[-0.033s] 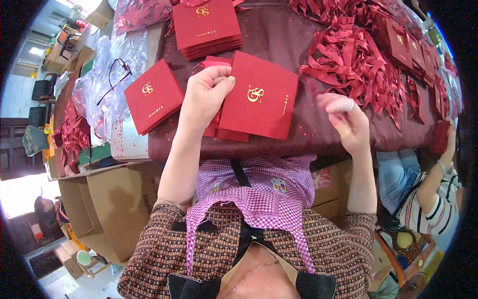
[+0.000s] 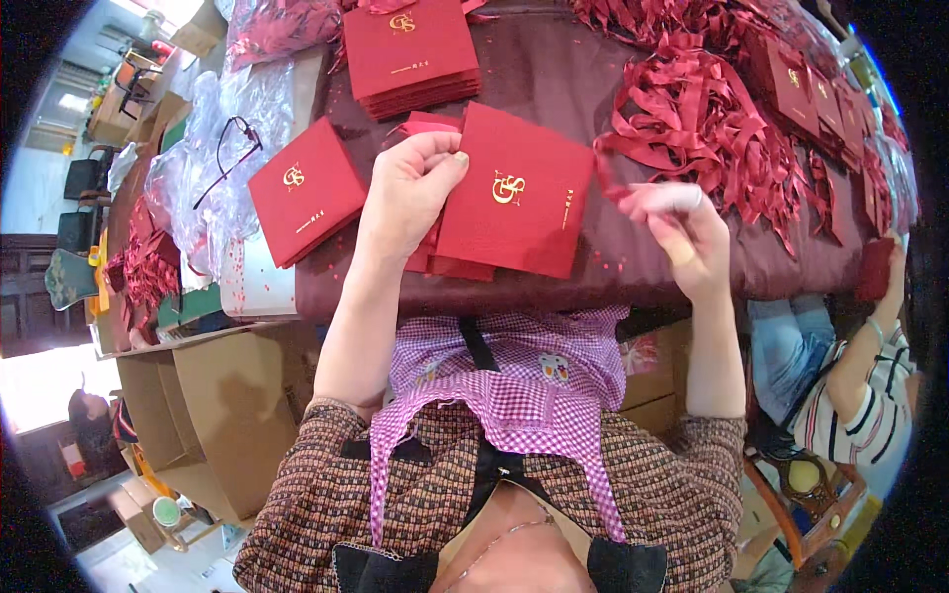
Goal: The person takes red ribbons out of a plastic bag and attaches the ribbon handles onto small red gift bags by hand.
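Observation:
My left hand (image 2: 415,188) is closed on the edge of a red, square, flat pouch (image 2: 514,203) with a gold emblem, thumb on its front. Under this pouch, partly hidden, lie more red pouches (image 2: 463,268). To the right, my right hand (image 2: 684,232) is pinched on a dark red ribbon (image 2: 608,173) that curves toward the pouch's upper right edge; motion blurs its fingers, and whether the ribbon joins the pouch I cannot tell. Left of my left hand sits a small stack of red pouches (image 2: 304,193). A taller stack (image 2: 413,59) stands farther back.
A heap of loose red ribbons (image 2: 692,128) covers the table's right side, with more pouches (image 2: 796,94) beyond. Glasses (image 2: 232,158) rest on clear plastic (image 2: 188,178) at the left. An open cardboard box (image 2: 222,415) stands below the table edge. At far right, another person's hand (image 2: 895,252) holds something red.
My right hand has shifted very slightly, and the ribbon now bows closer to the pouch's right edge. My left hand and the pouch stay nearly still.

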{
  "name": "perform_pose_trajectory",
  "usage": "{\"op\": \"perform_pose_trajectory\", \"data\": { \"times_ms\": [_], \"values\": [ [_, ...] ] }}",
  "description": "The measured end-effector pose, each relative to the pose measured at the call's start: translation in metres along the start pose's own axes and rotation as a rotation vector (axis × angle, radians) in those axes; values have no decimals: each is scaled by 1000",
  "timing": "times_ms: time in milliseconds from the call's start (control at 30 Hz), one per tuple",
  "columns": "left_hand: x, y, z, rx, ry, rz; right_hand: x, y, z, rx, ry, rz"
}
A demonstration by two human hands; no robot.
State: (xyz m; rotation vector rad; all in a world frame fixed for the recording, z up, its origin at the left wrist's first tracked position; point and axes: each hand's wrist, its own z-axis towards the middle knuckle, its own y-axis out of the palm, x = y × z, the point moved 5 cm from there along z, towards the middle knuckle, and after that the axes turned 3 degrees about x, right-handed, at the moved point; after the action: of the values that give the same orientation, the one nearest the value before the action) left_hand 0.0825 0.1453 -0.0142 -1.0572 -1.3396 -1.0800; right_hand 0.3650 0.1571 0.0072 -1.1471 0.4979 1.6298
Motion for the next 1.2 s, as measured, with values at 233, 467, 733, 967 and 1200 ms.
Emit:
{"op": "perform_pose_trajectory", "data": {
  "times_ms": [233, 467, 733, 967, 1200],
  "values": [
    [5, 6, -9, 51, 39, 138, 5, 68, 43, 28, 44, -82],
    [15, 15, -16, 48, 184, 200, 0, 89, 59, 58, -103, -340],
    [19, 20, -23, 59, 274, 271, 0, 90, 68, -32, 7, -414],
    [22, 21, -26, 121, 398, 374, 0, 88, 77, -101, 152, -357],
    [33, 30, -32, 162, 625, 593, -2, 88, 81, -102, 197, -323]
  ]
}}
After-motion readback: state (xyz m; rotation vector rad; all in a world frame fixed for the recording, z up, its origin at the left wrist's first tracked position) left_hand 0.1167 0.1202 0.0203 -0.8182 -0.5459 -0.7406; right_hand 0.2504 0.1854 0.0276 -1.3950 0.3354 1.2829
